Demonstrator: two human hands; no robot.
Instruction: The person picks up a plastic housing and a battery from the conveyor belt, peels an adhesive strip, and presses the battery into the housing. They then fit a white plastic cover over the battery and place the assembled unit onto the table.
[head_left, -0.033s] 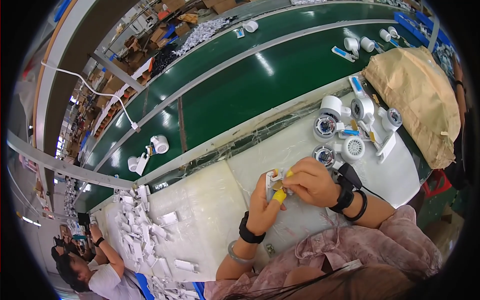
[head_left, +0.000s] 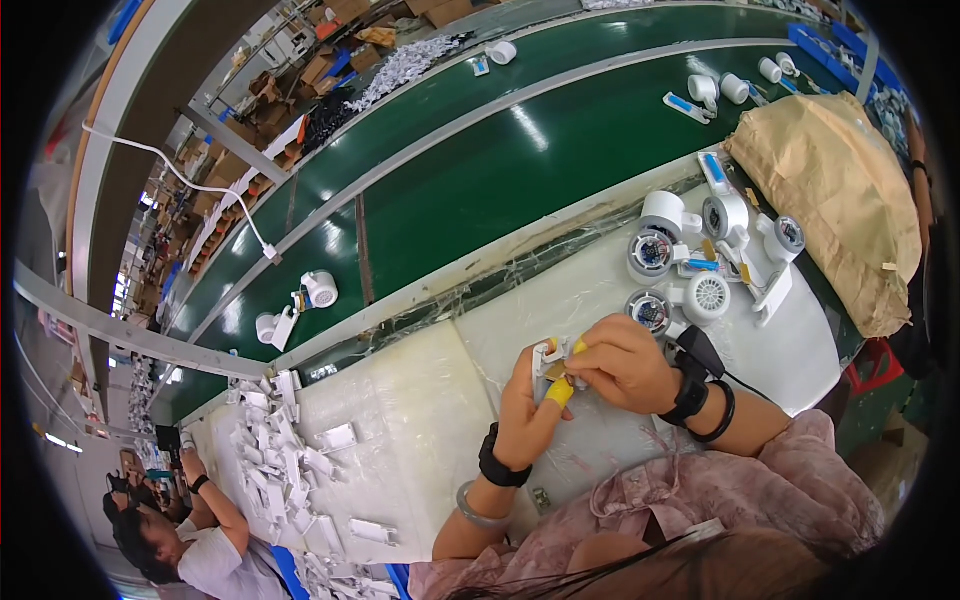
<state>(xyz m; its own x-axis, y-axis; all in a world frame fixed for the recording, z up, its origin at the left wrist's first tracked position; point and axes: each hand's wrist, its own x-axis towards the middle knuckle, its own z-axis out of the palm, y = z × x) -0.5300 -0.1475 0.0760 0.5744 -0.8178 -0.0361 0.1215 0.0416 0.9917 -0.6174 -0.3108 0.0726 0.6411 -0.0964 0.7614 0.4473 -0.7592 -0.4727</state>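
Observation:
My left hand (head_left: 530, 415) is closed around a small white plastic housing (head_left: 541, 362), held just above the table. A yellow cover wraps its thumb. My right hand (head_left: 625, 368) meets it from the right, fingers pinched at the housing's edge, also with yellow on a fingertip. A small tan piece (head_left: 553, 371) shows between the hands; the fingers hide most of what they grip. Beyond my right hand lie several white fan heads, one with a slotted round grille (head_left: 707, 298) and one with its circuit board exposed (head_left: 648, 311).
A pile of white plastic housings (head_left: 275, 450) covers the table's left side. Past the table runs a green conveyor belt (head_left: 450, 180) carrying white fan parts (head_left: 320, 289). A tan sack (head_left: 830, 190) stands at the right. Another person (head_left: 170, 545) sits at the lower left.

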